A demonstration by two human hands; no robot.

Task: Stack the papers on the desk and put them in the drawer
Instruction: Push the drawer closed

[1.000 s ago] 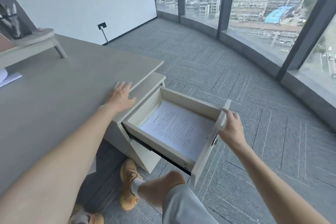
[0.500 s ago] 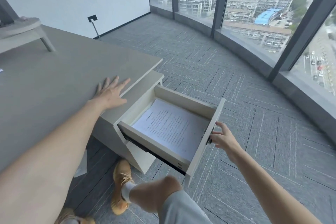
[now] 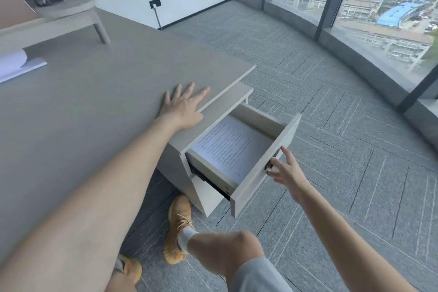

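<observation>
A stack of printed white papers (image 3: 231, 148) lies flat inside the pale drawer (image 3: 267, 163), which stands partly pulled out of the cabinet under the grey desk (image 3: 94, 102). My left hand (image 3: 183, 105) rests flat on the desk near its right edge, fingers spread, holding nothing. My right hand (image 3: 285, 169) is at the outside of the drawer's front panel, fingers apart and touching the panel beside its dark handle.
A small grey riser shelf (image 3: 68, 10) stands at the back left of the desk, and more white paper (image 3: 14, 64) lies at the far left edge. My legs and tan shoes (image 3: 179, 225) are below the drawer. Grey carpet and tall windows lie to the right.
The drawer has slid partway back into the cabinet. My right hand left the top corner of the drawer front and now presses on its outer face. My left hand stayed on the desk.
</observation>
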